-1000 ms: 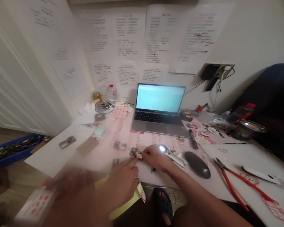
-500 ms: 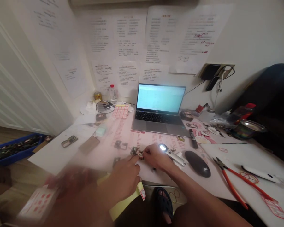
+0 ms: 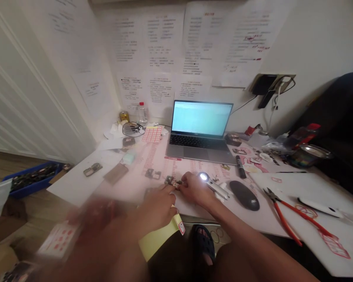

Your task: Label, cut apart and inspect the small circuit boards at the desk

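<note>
A small part that looks like a circuit board or phone module [image 3: 170,180] lies on the desk between my two hands. My left hand [image 3: 159,205] reaches its fingertips to the near side of this part. Its other fingers are curled over a yellow paper sheet [image 3: 159,239] with a red-edged label at its corner, which hangs over the desk's front edge. My right hand [image 3: 195,190] is closed in a pinch at the part's right end; its fingertips hide what they grip. A lit magnifier [image 3: 216,188] lies just right of that hand.
Behind stands an open laptop [image 3: 198,147]. To the right are a mouse [image 3: 244,195], a black marker [image 3: 240,167] and orange-handled cutters [image 3: 285,213]. More small modules [image 3: 153,173] and a brown card [image 3: 115,173] lie leftward. A blue bin [image 3: 37,180] of parts stands lower left.
The view has shifted slightly, so the scene sits a little differently. My left fingers lie flatter over the near side of the small part; the right hand still pinches at its right end.
</note>
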Demonstrator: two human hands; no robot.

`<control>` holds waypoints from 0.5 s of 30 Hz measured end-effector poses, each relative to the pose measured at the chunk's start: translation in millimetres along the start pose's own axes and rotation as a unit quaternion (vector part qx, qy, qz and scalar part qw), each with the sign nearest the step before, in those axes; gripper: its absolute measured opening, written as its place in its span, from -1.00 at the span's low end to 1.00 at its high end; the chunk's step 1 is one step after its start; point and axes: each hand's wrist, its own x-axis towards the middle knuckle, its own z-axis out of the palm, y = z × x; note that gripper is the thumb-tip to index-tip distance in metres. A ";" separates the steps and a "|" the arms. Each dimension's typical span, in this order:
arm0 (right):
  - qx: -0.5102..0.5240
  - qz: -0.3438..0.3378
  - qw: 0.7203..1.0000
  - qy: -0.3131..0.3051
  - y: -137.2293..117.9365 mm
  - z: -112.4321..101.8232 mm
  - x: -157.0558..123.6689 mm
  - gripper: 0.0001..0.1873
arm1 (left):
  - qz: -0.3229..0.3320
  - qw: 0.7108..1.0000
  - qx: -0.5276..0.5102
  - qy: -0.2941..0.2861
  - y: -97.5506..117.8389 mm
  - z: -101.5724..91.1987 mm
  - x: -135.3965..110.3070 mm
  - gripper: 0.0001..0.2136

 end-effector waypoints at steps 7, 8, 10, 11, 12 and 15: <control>0.000 -0.004 1.000 -0.005 -0.2 -2.5 1.0 -0.63 | 0.006 0.999 -0.031 0.008 -2.0 -1.1 4.1 -0.88; 0.002 -0.006 1.000 -0.007 0.0 -3.5 1.2 -0.65 | 0.013 0.999 -0.035 0.004 -3.1 -1.4 5.1 -0.88; 0.006 -0.008 1.000 -0.008 0.1 -4.9 1.7 -0.74 | 0.017 0.999 -0.047 0.001 -5.4 -1.5 6.8 -0.88; 0.007 -0.007 1.000 -0.006 -0.1 -4.8 1.8 -0.79 | 0.015 0.998 -0.054 0.004 -6.5 -1.3 7.4 -0.88; 0.008 -0.006 1.000 -0.002 -0.5 -4.2 1.9 -0.82 | 0.012 0.998 -0.061 0.008 -7.4 -1.0 7.8 -0.88; 0.014 0.000 1.000 0.016 -2.1 -0.7 2.0 -0.86 | 0.002 0.996 -0.084 0.027 -9.3 -0.9 7.1 -0.91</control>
